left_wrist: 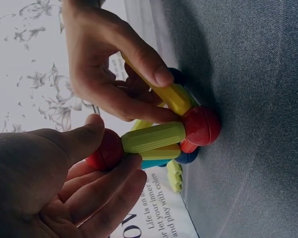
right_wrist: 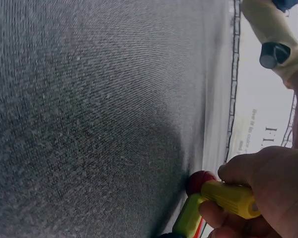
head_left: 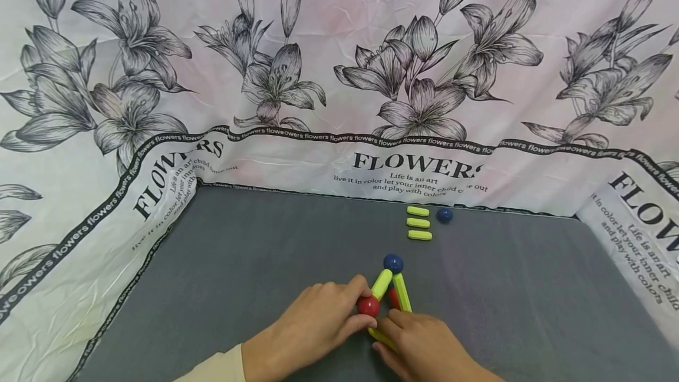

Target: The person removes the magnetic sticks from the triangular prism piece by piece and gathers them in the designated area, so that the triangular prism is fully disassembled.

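Observation:
A small frame of yellow-green sticks and balls stands on the grey mat (head_left: 254,264). A blue ball (head_left: 393,263) tops two slanted sticks (head_left: 382,283). My left hand (head_left: 358,306) pinches the red ball (head_left: 368,306) at the frame's left corner; in the left wrist view thumb and fingers (left_wrist: 120,171) curl round that red ball (left_wrist: 107,151). From it a stick (left_wrist: 154,137) runs to a second red ball (left_wrist: 202,125) resting on the mat. My right hand (head_left: 383,335) grips a yellow stick (right_wrist: 231,198) joined to this second red ball (right_wrist: 198,181).
Three spare yellow-green sticks (head_left: 418,223) and a loose blue ball (head_left: 444,214) lie near the mat's far edge. A floral cloth (head_left: 339,75) printed "FLOWERS" rises behind and at both sides. My left wrist's sleeve and camera (right_wrist: 274,53) show in the right wrist view.

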The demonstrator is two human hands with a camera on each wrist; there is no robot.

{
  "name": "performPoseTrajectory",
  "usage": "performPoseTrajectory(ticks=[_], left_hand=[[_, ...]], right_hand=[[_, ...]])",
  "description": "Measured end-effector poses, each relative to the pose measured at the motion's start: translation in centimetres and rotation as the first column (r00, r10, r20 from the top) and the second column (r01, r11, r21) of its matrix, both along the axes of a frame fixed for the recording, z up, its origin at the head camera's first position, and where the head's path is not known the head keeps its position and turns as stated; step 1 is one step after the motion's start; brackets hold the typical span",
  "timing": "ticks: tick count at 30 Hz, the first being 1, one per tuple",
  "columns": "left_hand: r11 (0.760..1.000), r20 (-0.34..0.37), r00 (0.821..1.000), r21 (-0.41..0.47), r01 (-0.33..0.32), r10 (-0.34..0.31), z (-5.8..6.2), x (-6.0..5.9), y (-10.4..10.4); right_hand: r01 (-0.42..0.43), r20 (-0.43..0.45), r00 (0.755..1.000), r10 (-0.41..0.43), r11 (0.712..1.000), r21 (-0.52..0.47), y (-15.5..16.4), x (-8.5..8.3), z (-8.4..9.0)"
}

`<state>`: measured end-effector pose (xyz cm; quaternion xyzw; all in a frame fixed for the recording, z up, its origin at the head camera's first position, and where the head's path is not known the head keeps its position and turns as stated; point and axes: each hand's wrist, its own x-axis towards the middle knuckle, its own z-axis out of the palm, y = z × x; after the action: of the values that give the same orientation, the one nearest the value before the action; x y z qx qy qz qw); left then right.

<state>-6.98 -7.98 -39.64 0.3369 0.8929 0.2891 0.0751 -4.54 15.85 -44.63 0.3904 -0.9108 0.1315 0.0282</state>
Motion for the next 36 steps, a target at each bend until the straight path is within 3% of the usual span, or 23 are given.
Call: performPoseTrajectory(ticks=[25, 32, 36], left_hand=[[1.000, -0.016, 1.000, 0.011, -0.017, 0.017, -0.2, -0.1, 0.1], [1.000, -0.008, 1.000, 0.010, -0.015, 0.015, -0.2, 0.0, 0.0], [1.000, 0.003, 1.000, 0.010, -0.021, 0.021, -0.2, 0.0, 0.0]], right_hand=[[0.035, -0.022, 0.999, -0.036, 0.999, -0.010, -0.6, -0.3, -0.3], [0.069, 0.108, 0.992, -0.066, 0.997, -0.021, 0.1, -0.3, 0.2], [0.089, 0.138, 0.987, -0.084, 0.995, -0.035, 0.7, -0.1, 0.8]])
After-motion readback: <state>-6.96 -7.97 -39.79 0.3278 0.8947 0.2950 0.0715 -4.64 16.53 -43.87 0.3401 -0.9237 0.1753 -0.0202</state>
